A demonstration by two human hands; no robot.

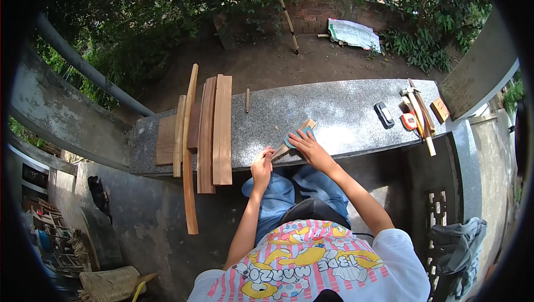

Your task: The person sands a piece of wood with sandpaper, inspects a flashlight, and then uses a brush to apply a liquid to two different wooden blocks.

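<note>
A short wooden piece [281,150] lies slantwise at the front edge of the stone slab, its far end on the slab. My left hand [261,167] is closed around its near end. My right hand [309,149] presses a teal sheet [307,128], apparently sandpaper, onto the upper part of the piece, with the fingers bent over it. The sheet's underside and part of the wood are hidden under this hand. A tiny wood chip [276,128] lies just beyond my hands.
Several wooden strips [222,129] lie across the left of the granite slab [261,101], some overhanging its front. A thin stick [247,100] is beside them. At right are a black block-like tool [384,115], tape measure [409,121], hammer [413,101] and orange-brown block [440,110]. Concrete posts flank the slab.
</note>
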